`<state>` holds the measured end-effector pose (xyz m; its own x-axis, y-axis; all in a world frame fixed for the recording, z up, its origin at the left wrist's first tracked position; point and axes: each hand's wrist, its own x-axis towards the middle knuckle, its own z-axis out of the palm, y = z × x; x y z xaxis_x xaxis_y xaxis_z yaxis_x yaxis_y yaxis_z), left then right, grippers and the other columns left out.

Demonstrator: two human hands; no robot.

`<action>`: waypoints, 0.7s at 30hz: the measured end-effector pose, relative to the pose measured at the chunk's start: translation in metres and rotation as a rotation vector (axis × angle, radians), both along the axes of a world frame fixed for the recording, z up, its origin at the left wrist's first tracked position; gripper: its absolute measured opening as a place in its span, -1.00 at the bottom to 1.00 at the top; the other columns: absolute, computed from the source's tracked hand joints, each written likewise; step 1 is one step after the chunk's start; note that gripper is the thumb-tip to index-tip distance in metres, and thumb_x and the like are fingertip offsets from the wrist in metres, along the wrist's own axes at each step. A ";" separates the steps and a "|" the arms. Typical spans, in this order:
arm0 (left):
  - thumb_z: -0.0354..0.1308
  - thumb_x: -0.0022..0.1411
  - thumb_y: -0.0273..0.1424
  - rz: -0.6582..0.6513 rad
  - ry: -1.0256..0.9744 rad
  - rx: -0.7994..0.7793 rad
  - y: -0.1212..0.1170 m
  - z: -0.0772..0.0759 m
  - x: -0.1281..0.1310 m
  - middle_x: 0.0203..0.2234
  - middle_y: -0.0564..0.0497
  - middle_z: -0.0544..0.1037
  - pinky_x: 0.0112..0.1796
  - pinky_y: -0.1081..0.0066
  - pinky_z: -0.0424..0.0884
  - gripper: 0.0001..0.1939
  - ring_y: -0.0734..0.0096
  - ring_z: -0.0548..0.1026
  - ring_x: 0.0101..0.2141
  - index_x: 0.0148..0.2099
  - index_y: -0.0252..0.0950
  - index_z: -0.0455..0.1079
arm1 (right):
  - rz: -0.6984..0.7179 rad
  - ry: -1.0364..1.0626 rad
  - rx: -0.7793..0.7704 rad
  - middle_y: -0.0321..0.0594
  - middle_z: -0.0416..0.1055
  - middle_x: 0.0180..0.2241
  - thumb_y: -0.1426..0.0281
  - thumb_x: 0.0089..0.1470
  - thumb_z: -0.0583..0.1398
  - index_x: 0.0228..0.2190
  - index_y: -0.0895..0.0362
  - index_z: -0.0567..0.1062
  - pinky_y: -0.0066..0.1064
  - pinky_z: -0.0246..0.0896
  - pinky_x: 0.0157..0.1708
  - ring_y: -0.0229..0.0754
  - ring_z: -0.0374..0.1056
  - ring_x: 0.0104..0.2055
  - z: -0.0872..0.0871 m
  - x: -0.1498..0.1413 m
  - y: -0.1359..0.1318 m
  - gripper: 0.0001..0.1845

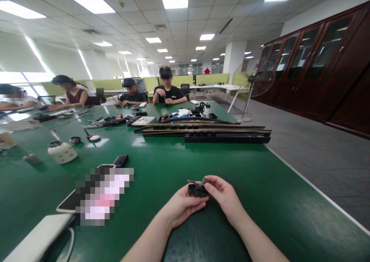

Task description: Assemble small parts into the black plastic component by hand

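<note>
My left hand [185, 204] is closed around a small black part [197, 190], which looks like an open plastic housing. Fingers wrap under it and the thumb lies along its side. Above its right end, my right hand [221, 194] pinches a small greyish piece [204, 181], too small to name. A thin stick-like bit juts out at the upper left of the black part. Both hands are just above the green table, close together. The inside of the housing is too small to make out.
On the green table [156, 165], long black rails [228, 138] with thin rods lie ahead. Tools [112, 120] and small parts sit behind. At left are a phone [86, 188], a white box [37, 237], a cable and a jar [62, 152]. Several people work across the table.
</note>
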<state>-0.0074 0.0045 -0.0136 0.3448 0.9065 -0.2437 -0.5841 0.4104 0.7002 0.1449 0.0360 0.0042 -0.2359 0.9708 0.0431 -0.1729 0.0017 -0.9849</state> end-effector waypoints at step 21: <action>0.23 -0.10 -0.69 0.003 -0.008 -0.006 0.000 0.000 -0.001 -0.16 -0.14 0.46 -0.08 0.36 0.28 -0.48 0.33 0.49 -0.19 -0.05 -0.32 0.27 | -0.196 0.252 -0.229 -0.24 0.49 -0.37 0.25 -0.31 0.33 -0.35 0.10 0.49 -0.34 0.27 -0.29 -0.15 0.39 -0.28 -0.003 0.004 0.006 -0.62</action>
<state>-0.0084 0.0043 -0.0140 0.3442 0.9059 -0.2465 -0.5912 0.4131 0.6927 0.1494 0.0422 0.0017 -0.0552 0.9876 -0.1470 -0.4271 -0.1564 -0.8906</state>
